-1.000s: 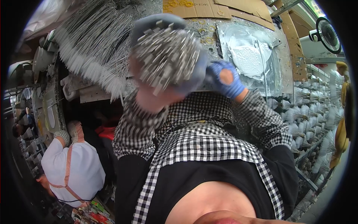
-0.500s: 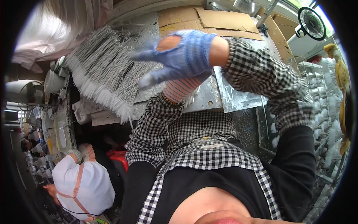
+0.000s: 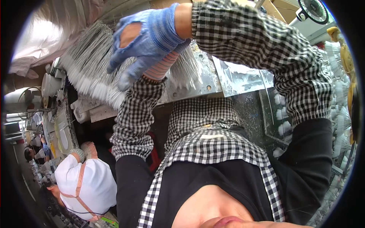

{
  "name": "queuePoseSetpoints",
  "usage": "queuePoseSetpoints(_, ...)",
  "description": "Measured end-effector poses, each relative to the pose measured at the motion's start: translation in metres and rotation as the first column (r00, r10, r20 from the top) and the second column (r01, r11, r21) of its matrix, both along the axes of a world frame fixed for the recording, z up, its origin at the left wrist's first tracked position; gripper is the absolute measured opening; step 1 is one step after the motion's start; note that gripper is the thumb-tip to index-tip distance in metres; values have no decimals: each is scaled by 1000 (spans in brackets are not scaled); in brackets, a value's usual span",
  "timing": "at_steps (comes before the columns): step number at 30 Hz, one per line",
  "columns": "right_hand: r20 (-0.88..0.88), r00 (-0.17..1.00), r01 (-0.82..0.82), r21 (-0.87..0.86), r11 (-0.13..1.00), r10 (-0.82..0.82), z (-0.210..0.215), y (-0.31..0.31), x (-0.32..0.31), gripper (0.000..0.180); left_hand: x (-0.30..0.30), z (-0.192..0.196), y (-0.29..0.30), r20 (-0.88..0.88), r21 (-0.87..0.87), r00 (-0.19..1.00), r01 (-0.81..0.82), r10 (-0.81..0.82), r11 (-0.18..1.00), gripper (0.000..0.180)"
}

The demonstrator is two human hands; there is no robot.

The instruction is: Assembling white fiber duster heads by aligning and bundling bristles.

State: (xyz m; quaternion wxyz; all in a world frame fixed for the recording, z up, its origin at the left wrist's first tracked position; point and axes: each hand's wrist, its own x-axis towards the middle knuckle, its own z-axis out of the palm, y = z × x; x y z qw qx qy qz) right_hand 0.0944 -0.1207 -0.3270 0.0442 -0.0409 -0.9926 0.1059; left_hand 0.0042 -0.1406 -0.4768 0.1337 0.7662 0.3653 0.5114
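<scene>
A large pile of thin wire brushes with white bristle ends lies fanned over the worktable's left side. Over its right part is my right hand, in a blue knit glove with a hole on its back. Its fingers are stretched and spread, reaching down toward the wires. Beneath it, my left hand shows only a striped glove cuff; its fingers are hidden. A smaller bunch of wire brushes sticks out to the right of that wrist, bristle ends toward me. Whether my left hand grips it is hidden.
The metal worktable carries a pale smeared sheet on the right. A small fan stands at the far right, near racks of white brushes. At lower left sits a co-worker in a white top. Pale cloth hangs at upper left.
My right hand has moved left over the brush pile, and its motion blur is gone. My left forearm has shifted left too. The smaller bunch beside my left wrist now shows much more.
</scene>
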Motion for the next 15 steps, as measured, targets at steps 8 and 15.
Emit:
queuePoseSetpoints(8,-142,990,-50,-211,976,20,12,-5,0,102,-6,15,-17,-433,1,880,-216,195,976,55)
queuePoseSetpoints(15,-63,997,23,-292,956,-44,2,-1,5,107,16,26,-28,344,-152,935,146,-86,978,41)
